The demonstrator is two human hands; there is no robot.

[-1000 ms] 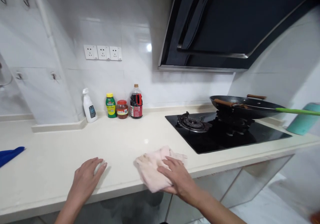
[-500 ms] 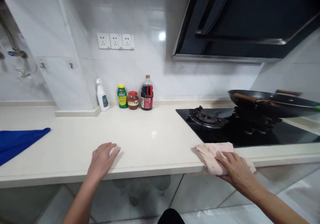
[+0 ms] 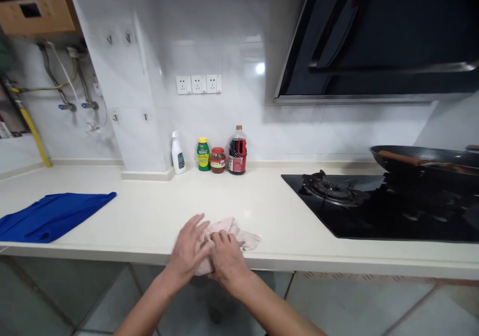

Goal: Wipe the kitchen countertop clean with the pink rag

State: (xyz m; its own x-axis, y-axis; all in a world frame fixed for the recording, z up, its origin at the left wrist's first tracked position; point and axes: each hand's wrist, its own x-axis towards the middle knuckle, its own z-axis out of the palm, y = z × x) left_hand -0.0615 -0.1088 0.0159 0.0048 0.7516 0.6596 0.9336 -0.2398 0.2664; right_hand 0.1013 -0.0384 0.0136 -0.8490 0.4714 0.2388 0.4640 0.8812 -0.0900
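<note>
While a blue cloth point(image 3: 56, 217) lies lower left, an opaque spray bottle point(image 3: 178, 155) stands left of centre. The left hand point(image 3: 189, 250), fingers loosely spread, overlaps a pink rag point(image 3: 226, 224) at lower centre; I cannot tell whether it grips. Behind are a green bottle point(image 3: 203, 155) and a jar point(image 3: 217, 162) with reddish-brown contents. Grasped by the right hand point(image 3: 227, 260), the rag slants lengthwise up rightward, loose corner pointing right. A handled bottle point(image 3: 237, 159) holds dark liquid.

Bare left hand point(image 3: 189, 248), bare right hand point(image 3: 226, 257), both forearms point(image 3: 150, 303) likewise bare
</note>
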